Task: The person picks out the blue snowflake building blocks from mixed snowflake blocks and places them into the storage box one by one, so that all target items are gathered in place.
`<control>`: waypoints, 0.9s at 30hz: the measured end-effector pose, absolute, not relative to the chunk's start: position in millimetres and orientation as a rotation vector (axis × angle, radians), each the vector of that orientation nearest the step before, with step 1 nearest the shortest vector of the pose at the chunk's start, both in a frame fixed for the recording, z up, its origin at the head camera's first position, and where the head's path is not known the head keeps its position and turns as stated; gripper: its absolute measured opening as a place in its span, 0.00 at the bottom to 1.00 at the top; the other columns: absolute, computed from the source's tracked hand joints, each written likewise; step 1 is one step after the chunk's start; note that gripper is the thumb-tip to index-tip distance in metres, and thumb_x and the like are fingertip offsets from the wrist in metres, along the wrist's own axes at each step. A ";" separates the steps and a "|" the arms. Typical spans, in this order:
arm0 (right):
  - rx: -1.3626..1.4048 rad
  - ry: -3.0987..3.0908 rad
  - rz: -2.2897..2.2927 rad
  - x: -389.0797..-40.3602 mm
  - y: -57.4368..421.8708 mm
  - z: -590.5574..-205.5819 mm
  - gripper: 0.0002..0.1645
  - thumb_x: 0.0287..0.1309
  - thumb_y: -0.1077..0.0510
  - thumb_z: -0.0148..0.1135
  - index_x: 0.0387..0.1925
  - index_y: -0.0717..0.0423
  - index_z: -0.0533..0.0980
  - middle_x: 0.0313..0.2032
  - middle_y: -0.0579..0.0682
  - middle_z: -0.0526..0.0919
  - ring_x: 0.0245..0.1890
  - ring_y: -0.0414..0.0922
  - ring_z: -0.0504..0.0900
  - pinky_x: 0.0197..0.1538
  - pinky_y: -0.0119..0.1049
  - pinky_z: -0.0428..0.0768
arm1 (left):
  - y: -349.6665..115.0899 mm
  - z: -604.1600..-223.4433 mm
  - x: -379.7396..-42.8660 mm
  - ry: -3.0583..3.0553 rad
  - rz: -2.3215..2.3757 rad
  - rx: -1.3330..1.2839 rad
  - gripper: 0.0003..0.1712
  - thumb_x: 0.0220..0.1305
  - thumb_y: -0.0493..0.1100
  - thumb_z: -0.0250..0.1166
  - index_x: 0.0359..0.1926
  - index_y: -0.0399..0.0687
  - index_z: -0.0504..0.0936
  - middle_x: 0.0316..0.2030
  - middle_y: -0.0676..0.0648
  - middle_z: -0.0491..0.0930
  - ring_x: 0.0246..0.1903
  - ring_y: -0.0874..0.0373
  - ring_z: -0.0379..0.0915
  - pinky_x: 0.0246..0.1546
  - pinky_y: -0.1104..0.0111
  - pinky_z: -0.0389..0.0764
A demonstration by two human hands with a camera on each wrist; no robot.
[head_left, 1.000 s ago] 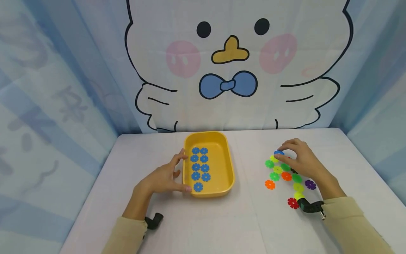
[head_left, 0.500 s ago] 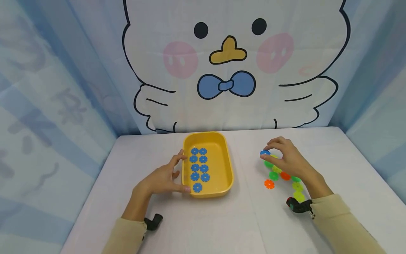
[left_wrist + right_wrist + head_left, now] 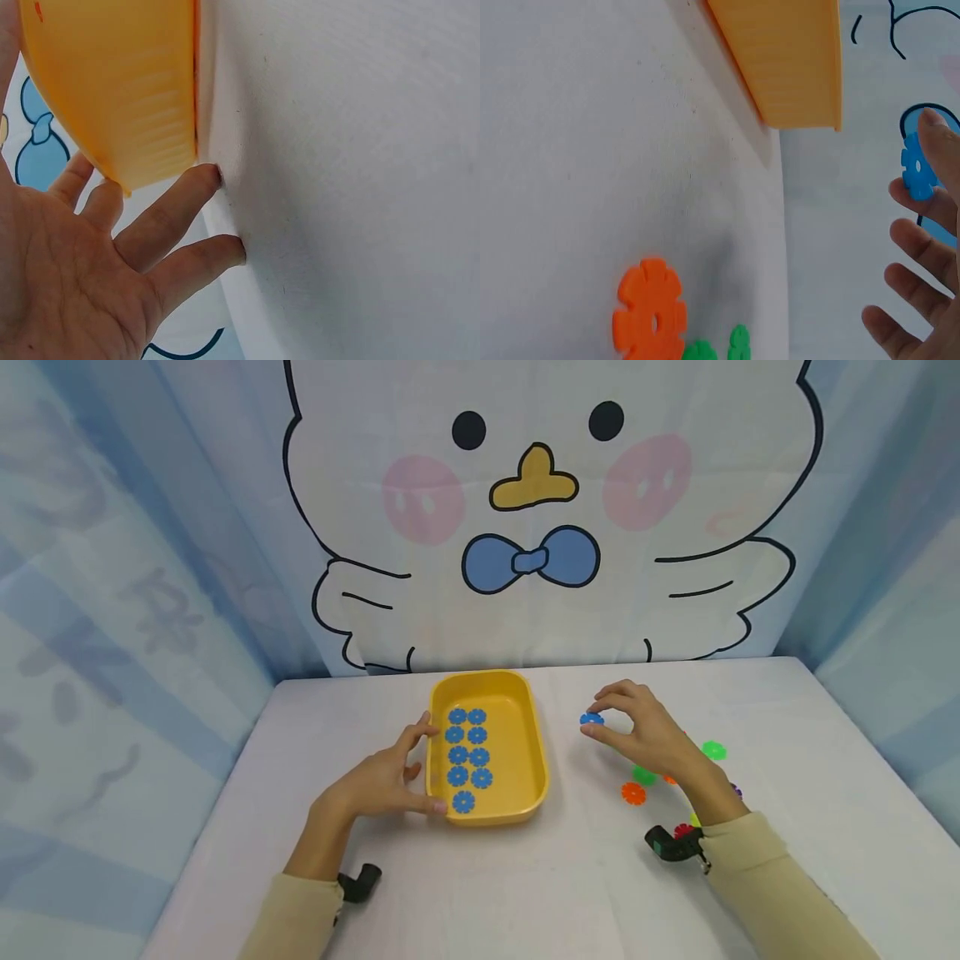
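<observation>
My right hand (image 3: 641, 731) pinches a blue snowflake building disc (image 3: 592, 719) between thumb and fingertips, above the table to the right of the tray. In the right wrist view, the slotted edge of this blue disc (image 3: 917, 169) shows between thumb and index finger, the other fingers spread. The yellow tray (image 3: 521, 768) holds two columns of blue discs (image 3: 478, 757) along its left half. Against the tray's left side rests my left hand (image 3: 367, 783), thumb at the near corner and index finger on the rim. Its fingers (image 3: 169, 221) spread beside the tray's wall in the left wrist view.
Loose discs lie at the right, partly hidden by the right forearm: an orange disc (image 3: 633, 793), a green disc (image 3: 714, 750), a red disc (image 3: 683, 831) and several others. A curtain with a printed cartoon face (image 3: 532, 635) hangs behind the white table (image 3: 540, 893).
My right hand has carried the blue disc leftward from the loose discs toward the tray. My left hand stays at the tray's side.
</observation>
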State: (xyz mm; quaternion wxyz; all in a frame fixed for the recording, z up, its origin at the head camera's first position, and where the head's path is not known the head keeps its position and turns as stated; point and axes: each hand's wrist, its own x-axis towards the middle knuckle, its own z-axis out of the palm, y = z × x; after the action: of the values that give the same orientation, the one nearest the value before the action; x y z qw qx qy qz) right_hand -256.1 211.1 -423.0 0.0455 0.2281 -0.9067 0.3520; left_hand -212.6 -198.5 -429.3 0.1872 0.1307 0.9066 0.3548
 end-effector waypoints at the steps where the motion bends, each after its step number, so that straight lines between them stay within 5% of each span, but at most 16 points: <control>1: 0.707 -2.764 1.082 -257.0 206.2 -422.7 0.15 0.62 0.46 0.73 0.45 0.49 0.85 0.58 0.55 0.77 0.62 0.57 0.69 0.64 0.63 0.72 | -199.0 -428.8 -212.5 2.555 0.998 0.360 0.68 0.42 0.67 0.83 0.78 0.69 0.51 0.83 0.56 0.40 0.66 0.45 0.74 0.67 0.47 0.74; 27: 0.901 -2.736 1.198 -263.1 132.6 -412.7 0.16 0.62 0.43 0.73 0.45 0.46 0.84 0.58 0.48 0.77 0.62 0.50 0.69 0.68 0.55 0.72 | -197.8 -430.3 -212.9 2.562 0.997 0.345 0.68 0.42 0.66 0.83 0.78 0.69 0.50 0.82 0.58 0.38 0.66 0.44 0.74 0.67 0.47 0.74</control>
State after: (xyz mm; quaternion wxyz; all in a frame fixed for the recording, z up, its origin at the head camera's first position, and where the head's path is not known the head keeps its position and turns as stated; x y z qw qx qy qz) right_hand -263.1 132.6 -412.7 0.0110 0.2888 -0.8770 0.3840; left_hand -212.9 -197.8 -430.3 0.1843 0.1224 0.9088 0.3536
